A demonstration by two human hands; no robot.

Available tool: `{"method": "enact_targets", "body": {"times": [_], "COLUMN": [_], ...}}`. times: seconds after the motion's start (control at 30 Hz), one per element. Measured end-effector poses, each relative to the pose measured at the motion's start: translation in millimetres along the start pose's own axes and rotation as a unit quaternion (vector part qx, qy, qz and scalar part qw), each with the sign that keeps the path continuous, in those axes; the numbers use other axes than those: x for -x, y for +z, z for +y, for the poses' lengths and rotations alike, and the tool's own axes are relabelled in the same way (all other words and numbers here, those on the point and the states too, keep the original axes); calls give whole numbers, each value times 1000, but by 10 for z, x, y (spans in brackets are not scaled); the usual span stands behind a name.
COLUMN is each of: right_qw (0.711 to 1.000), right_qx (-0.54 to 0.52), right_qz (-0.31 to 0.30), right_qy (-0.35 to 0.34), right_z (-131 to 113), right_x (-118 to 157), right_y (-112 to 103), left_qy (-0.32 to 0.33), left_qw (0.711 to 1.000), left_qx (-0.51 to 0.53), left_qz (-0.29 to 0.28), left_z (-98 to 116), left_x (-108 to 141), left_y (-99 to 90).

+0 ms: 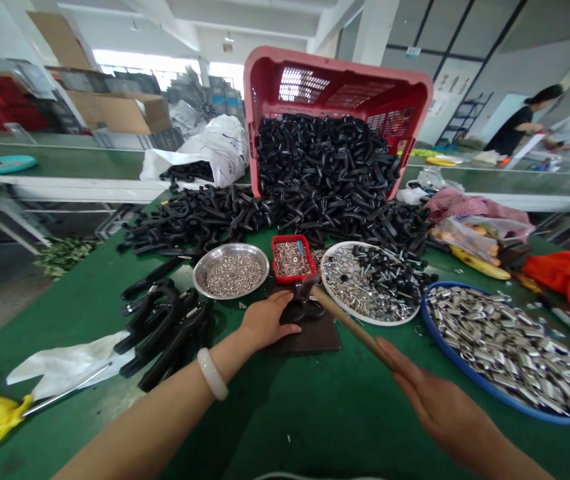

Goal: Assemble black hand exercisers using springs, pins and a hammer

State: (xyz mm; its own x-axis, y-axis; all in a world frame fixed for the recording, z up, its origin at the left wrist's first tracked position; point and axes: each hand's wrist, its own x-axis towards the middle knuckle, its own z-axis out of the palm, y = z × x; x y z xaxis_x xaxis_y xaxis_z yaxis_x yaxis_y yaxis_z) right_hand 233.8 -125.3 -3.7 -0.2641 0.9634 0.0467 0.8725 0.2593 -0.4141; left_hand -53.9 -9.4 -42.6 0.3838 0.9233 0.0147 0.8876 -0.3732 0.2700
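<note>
My left hand (pixel 267 321) lies over a black U-shaped rubber-coated handle (pixel 302 310), holding it down on a dark square pad (pixel 312 339). My right hand (pixel 427 400) grips the end of a wooden-handled hammer (pixel 349 323), whose dark head (pixel 309 285) hangs just above the black piece. A white bangle (pixel 212 374) circles my left wrist. Beyond the hands sit a steel bowl of small silver rivets (pixel 231 272), a small red tray of metal fittings (pixel 292 259), and a white plate (pixel 359 287) of silver parts and black caps.
A tipped pink crate (pixel 337 87) spills a large heap of black handles (pixel 325 180) over the green workbench (pixel 309 427). A blue tray of silver sleeves (pixel 502 350) lies right, finished black handles (pixel 165 333) left. Yellow-handled tool, white glove, orange cloth, bags and bananas surround. Two people stand far right.
</note>
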Motion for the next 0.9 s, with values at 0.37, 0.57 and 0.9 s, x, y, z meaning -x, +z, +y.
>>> {"method": "enact_targets", "body": {"times": [0.37, 0.57, 0.9], "right_qw": [998, 1000, 977], "right_qx": [32, 11, -166], "right_qz": [-59, 8, -21], "right_qy": [5, 12, 131], "right_z": [-56, -79, 64], "right_x": [-104, -85, -94], "right_y": [-56, -27, -68], "left_qy": [1, -4, -20], "left_qw": [1000, 1000, 999], "left_qx": [2, -2, -21], "left_qz": [-18, -15, -27], "left_z": [-13, 2, 112], "left_x": [-27, -5, -2], "left_y": [-52, -51, -119]}}
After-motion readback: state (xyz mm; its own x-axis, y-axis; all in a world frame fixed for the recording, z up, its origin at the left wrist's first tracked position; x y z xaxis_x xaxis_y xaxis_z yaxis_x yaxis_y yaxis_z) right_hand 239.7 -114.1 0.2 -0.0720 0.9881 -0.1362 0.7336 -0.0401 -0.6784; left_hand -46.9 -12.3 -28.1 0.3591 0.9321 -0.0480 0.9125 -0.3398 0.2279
